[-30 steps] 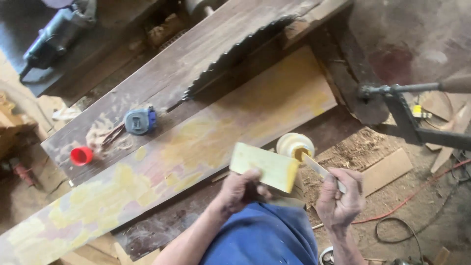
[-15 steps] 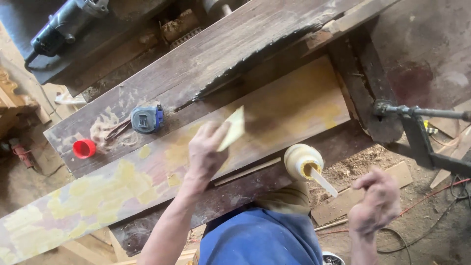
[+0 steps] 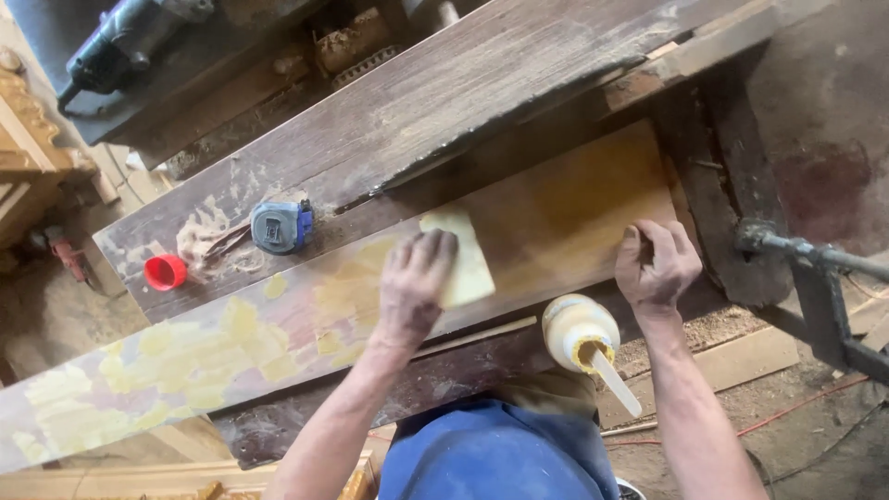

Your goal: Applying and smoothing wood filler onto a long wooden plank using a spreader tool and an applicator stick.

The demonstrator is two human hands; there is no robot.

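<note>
A red cap (image 3: 166, 271) and a blue tape measure (image 3: 281, 226) lie on the far plank at left. The left hand (image 3: 414, 287) presses a pale sanding block (image 3: 460, 257) flat on the yellow-smeared board (image 3: 556, 204), fingers curled over it. Right of a glue bottle (image 3: 582, 335), the right hand (image 3: 656, 267) rests fingers-together on the board's near edge.

Blue tape measure (image 3: 281, 225) sits on the dark weathered bench (image 3: 444, 111), left of centre, in a patch of pale sawdust. Red cap (image 3: 166, 271) lies just left of it, near the bench's lower edge. Power tool (image 3: 125, 37) with a dark body rests at upper left of the frame. Carved golden wood piece (image 3: 32, 139) at far left edge. Metal clamp arm (image 3: 815, 278) juts in from the right. Red cable (image 3: 778, 417) runs over the sawdust-strewn floor at lower right.
</note>
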